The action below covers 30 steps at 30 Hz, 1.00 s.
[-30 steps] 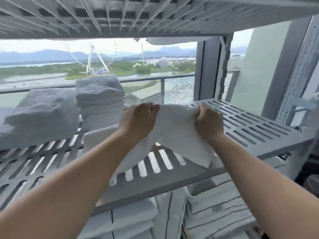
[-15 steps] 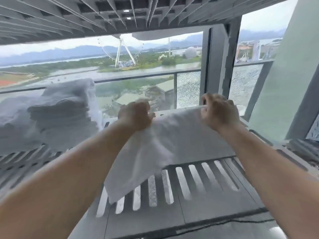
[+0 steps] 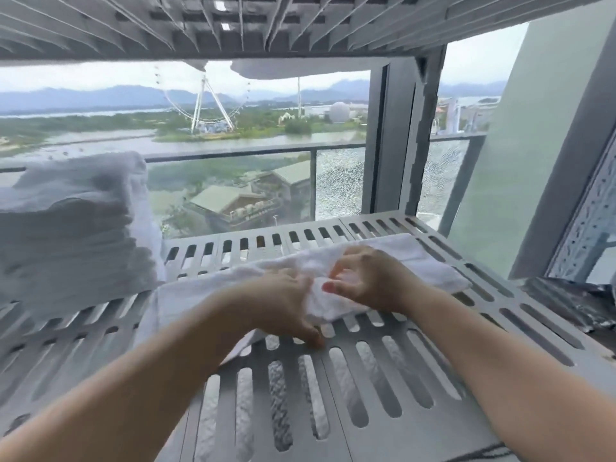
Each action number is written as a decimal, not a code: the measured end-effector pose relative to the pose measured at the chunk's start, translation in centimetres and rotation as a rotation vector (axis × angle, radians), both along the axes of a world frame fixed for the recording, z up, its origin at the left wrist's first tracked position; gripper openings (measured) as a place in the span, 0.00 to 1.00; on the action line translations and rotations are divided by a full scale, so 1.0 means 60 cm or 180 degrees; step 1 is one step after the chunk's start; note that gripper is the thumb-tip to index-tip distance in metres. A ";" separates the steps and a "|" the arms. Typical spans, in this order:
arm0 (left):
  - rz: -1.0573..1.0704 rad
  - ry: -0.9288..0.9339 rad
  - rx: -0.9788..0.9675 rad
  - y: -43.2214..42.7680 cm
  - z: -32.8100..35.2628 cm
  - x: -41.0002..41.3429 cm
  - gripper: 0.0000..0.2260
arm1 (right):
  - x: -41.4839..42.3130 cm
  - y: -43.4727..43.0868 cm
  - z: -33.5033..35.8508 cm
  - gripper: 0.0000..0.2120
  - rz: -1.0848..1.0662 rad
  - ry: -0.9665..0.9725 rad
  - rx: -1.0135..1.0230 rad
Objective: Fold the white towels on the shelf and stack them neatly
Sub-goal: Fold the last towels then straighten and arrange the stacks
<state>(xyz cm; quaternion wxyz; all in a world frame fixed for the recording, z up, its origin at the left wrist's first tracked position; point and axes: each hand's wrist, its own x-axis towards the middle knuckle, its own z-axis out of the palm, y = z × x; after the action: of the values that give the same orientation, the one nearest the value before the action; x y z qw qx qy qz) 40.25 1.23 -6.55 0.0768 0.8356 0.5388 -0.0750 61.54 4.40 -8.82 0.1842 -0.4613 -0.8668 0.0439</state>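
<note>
Shelf (image 3: 430, 428) of grey slats by window (image 3: 253, 168) bears towel (image 3: 416, 261), left hand (image 3: 283, 303) pressing open-fingered, right hand (image 3: 370, 278) pinching.

No writing, label, brand, number or sign can be read anywhere in the view, neither on the white towel (image 3: 416, 260) nor on the slatted shelf (image 3: 466, 428) under it.
</note>
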 end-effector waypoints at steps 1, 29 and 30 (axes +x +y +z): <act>-0.0040 -0.0072 0.0208 0.000 -0.007 -0.002 0.44 | 0.001 -0.001 0.001 0.28 0.0008 -0.0094 -0.0107; 0.0090 -0.0339 0.2095 0.058 0.016 -0.034 0.22 | -0.046 -0.056 0.088 0.24 0.0687 0.1046 -0.3308; 0.0473 -0.0287 0.2047 0.056 0.010 -0.048 0.21 | -0.035 -0.045 0.083 0.21 0.0405 0.1233 -0.2734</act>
<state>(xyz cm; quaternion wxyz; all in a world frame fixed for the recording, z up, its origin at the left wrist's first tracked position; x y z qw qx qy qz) 37.39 4.60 -5.96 -0.1618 0.7779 0.5904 0.1417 59.41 1.72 -3.86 0.1320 -0.4251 -0.7464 0.4947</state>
